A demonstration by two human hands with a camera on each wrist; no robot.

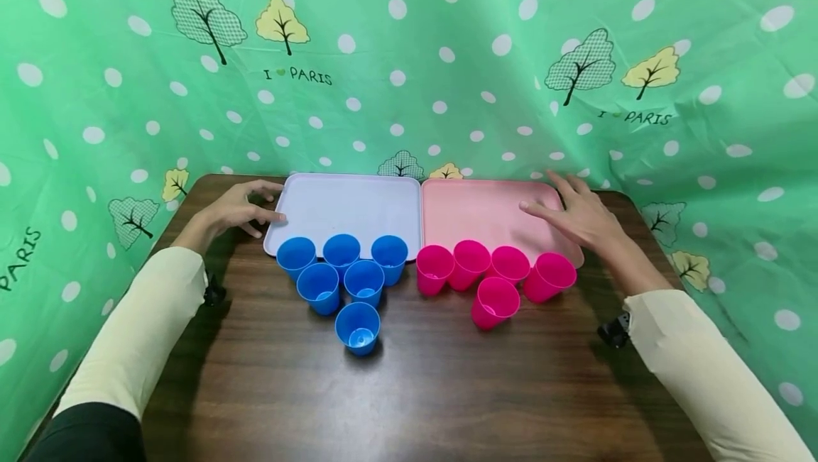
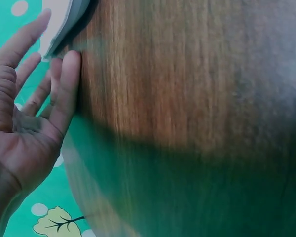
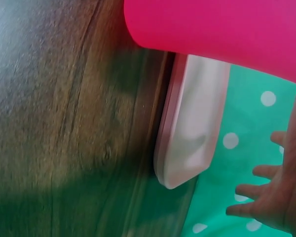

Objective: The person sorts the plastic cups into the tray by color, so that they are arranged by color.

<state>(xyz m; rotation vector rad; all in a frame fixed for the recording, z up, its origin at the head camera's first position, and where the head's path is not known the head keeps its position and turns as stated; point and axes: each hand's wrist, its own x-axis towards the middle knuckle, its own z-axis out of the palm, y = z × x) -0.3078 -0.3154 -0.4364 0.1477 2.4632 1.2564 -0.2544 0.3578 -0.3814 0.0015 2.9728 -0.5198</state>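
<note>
Wood tbl point(image 1: 415, 405), green dotted cloth point(image 1: 396, 103) bhd; L hand point(image 1: 238, 208) loose by lilac tray point(image 1: 351, 206), R hand point(image 1: 583, 215) spread nr pink tray point(image 1: 476, 210); both empty.

Dark brown wood-grain table point(image 1: 409, 412), two trays at the far edge, eleven cups in front
Tabletop had rounded far corners, pale glare near the middle, greenish sheen in both wrist views; pale lavender-white tray point(image 1: 351, 206) lay flat on the left, pink tray point(image 1: 479, 210) flat on the right, inner edges side by side; six blue cups point(image 1: 363, 293) stood mouth up before the pale tray, triangle of three, two, one, the single cup nearest the camera; five hot-pink cups point(image 1: 493, 311) stood mouth up before the pink tray, four in an uneven row with rims close, one in front
</note>
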